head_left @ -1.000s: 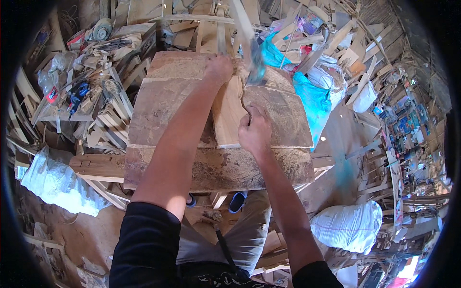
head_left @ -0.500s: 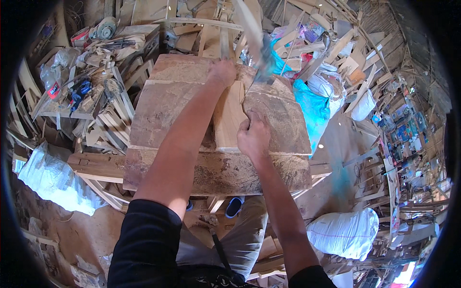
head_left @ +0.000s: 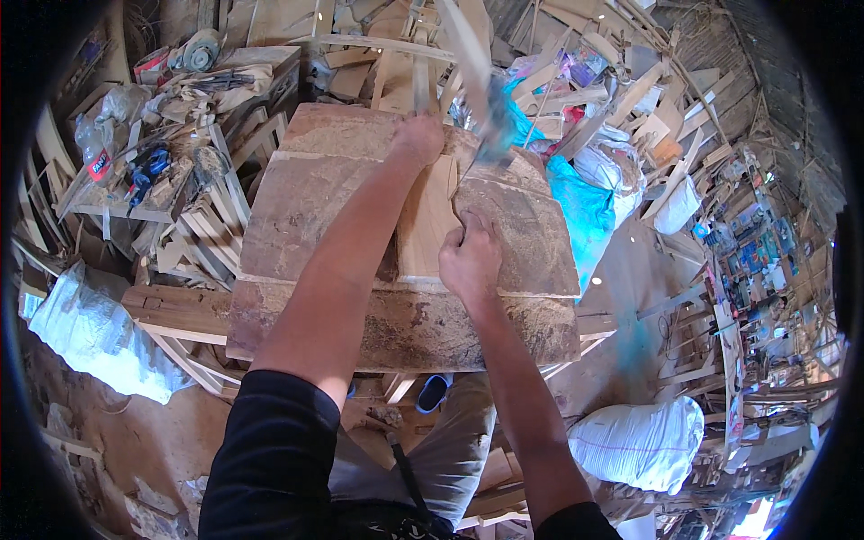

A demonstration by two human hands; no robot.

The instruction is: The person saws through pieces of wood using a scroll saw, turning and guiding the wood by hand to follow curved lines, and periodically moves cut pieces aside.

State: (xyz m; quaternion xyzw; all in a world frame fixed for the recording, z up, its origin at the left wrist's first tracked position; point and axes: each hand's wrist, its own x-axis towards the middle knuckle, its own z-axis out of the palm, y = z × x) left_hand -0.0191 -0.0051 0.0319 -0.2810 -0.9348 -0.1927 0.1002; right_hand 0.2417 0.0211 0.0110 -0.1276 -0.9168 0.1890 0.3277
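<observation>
A pale wooden board point(head_left: 425, 229) lies lengthwise on a dusty wooden worktable point(head_left: 310, 202). At its far end my left hand point(head_left: 418, 141) is closed over the board, with the fingertips mostly hidden behind the knuckles. My right hand point(head_left: 471, 258) grips the board's near right side, thumb and bent fingers against its edge. Just beyond the right fingers, a thin blade-like strip point(head_left: 469, 168) meets the board's right edge, which looks curved there. Above it hangs a blurred blue-grey part point(head_left: 495, 121), too smeared to make out.
Left stands a bench with wood offcuts, a plastic bottle point(head_left: 96, 157) and a blue tool point(head_left: 148, 175). A turquoise sack point(head_left: 580, 211) leans by the table's right side, near piled wood scraps point(head_left: 643, 94). A stuffed white sack point(head_left: 639, 444) lies on the floor at right.
The whole view has shifted slightly. Both hands keep nearly the same hold on the board; the right hand sits a touch nearer to me.
</observation>
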